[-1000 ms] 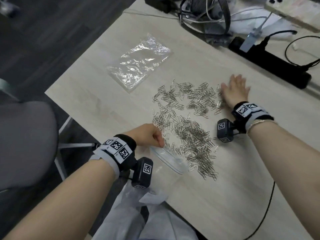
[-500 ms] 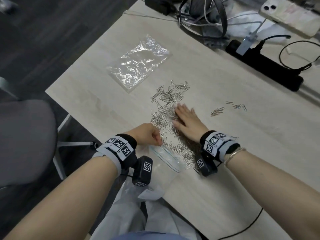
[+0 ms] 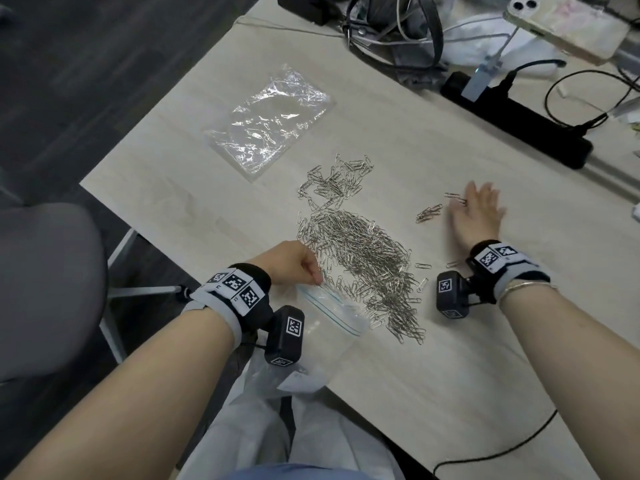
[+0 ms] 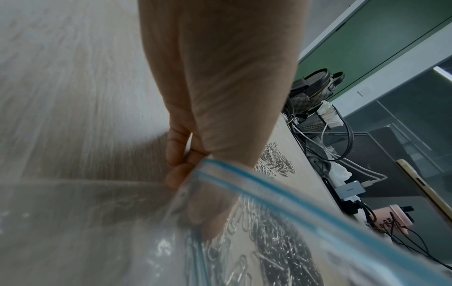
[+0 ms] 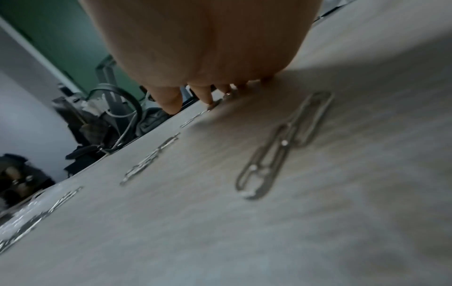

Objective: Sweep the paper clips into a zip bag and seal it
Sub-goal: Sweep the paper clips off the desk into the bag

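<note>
The paper clips (image 3: 360, 258) lay in one long heap on the table (image 3: 433, 368), its long axis running from the far side down toward the near edge, where its near end met the mouth of the zip bag (image 3: 332, 317). The bag's blue-striped opening faced the heap, and its body hung off the table's near edge. A few stray clips (image 3: 429, 213) sat apart to the right. The pale wood-grain table also carried a crinkled clear bag (image 3: 270, 121), a black power strip (image 3: 519, 114) and cables at the far side. The left hand (image 3: 289, 263) pinched the bag's rim with curled fingers (image 4: 176, 154). The right hand (image 3: 476, 214) lay flat on the table, fingers (image 5: 171, 100) spread straight, touching the farthest stray clips.
</note>
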